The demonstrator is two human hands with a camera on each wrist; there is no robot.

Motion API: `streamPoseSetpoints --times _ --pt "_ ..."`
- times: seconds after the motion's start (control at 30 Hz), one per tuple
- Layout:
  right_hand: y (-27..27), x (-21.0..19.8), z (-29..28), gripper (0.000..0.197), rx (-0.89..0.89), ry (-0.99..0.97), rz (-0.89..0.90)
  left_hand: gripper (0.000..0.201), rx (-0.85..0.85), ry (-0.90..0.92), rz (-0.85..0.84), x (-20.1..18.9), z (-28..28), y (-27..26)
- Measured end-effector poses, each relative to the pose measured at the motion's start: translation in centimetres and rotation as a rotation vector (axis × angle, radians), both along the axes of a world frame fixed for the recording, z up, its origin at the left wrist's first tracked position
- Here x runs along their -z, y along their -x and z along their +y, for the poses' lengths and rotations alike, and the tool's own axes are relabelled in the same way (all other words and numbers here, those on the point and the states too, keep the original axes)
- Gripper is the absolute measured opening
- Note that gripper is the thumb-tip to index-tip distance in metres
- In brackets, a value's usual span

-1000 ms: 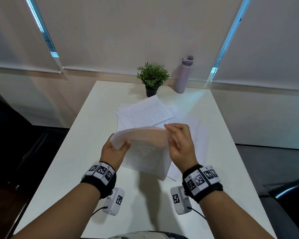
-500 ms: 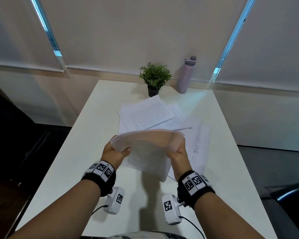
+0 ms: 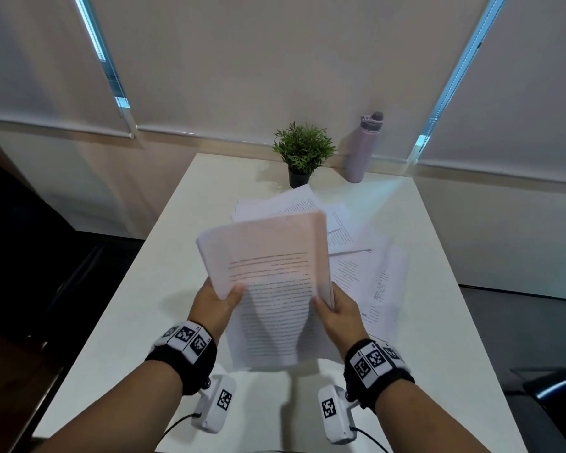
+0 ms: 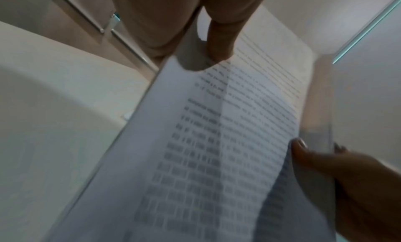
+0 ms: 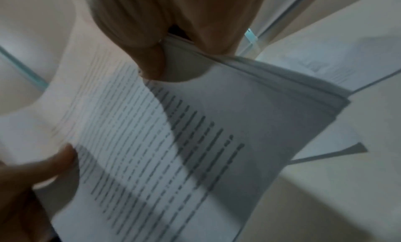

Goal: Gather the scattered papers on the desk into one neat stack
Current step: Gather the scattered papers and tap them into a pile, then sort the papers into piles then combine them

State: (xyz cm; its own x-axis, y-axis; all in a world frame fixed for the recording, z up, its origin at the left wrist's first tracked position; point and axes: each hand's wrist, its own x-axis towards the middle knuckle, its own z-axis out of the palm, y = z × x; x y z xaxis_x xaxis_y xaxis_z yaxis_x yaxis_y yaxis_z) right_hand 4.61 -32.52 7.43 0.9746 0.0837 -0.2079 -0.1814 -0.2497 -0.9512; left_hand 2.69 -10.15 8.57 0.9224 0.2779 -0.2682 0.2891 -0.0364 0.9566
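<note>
Head view first: both hands hold a thick sheaf of white printed paper sheets [image 3: 272, 282] up off the white rectangular desk [image 3: 151, 282], near its front edge. The left hand [image 3: 214, 302] grips the sheaf's left side with the thumb on the printed face and the fingers behind. The right hand [image 3: 339, 313] grasps the right side in the same manner, thumb in front. The sheaf stands nearly on end, its long axis running from the lower edge close to the person up and away toward the far end of the desk. The upper part arches over toward the person, so the printed side faces the camera. The text lines run across, left to right.

From the left wrist, the thumb [image 4: 221, 38] presses the page and the other hand's thumb [image 4: 303, 153] pinches the opposite edge. From the right wrist, layered sheet edges show under the right thumb [image 5: 152, 57]; the print is blurred.

Behind the sheaf, loose white printed sheets [image 3: 373, 279] lie overlapping and skewed on the desk. At the far edge stand a small green plant in a dark pot [image 3: 303, 152] and, to its right, a tall lilac bottle [image 3: 361, 148], apart from the papers.
</note>
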Motion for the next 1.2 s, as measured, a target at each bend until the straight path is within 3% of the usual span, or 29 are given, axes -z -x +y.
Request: streamPoseSetpoints --times 0.1,0.2,0.27,0.37,0.5,0.63,0.77,0.87,1.03,1.2 --pt "-1.5 0.8 0.8 0.023 0.075 -0.075 0.071 0.027 0.136 -0.082 0.116 2.0 0.3 2.1" --pt "-3.6 1.6 2.0 0.019 0.01 -0.049 0.131 0.026 0.14 -0.163 0.159 2.6 0.7 3.4" --pt "-5.5 2.9 2.6 0.02 -0.047 0.15 0.066 0.027 0.075 -0.209 0.177 2.4 1.8 3.6" --pt "-9.3 5.2 2.3 0.039 -0.118 0.481 -0.022 0.026 0.0 -0.259 0.197 2.2 4.1 3.7" --pt "-14.4 8.6 0.3 0.063 -0.212 0.922 0.12 0.024 -0.065 -0.302 0.222 2.2 6.6 4.3" --pt "-17.9 11.7 -0.8 0.075 -0.317 1.167 0.159 0.023 -0.118 -0.314 0.262 2.8 7.9 4.6" --pt "-19.7 12.3 -0.4 0.078 -0.354 1.253 0.111 0.024 -0.126 -0.326 0.272 3.1 8.6 4.6" --pt "-18.8 12.6 0.3 0.071 -0.487 1.291 0.132 0.023 -0.125 -0.343 0.282 3.1 8.8 4.5" --pt "-14.7 11.5 1.6 0.059 -0.551 1.195 0.204 0.02 -0.152 -0.333 0.291 3.1 9.0 4.1" --pt "-9.3 11.0 2.7 0.059 -0.672 1.18 0.172 0.022 -0.157 -0.281 0.294 3.0 9.4 4.0"
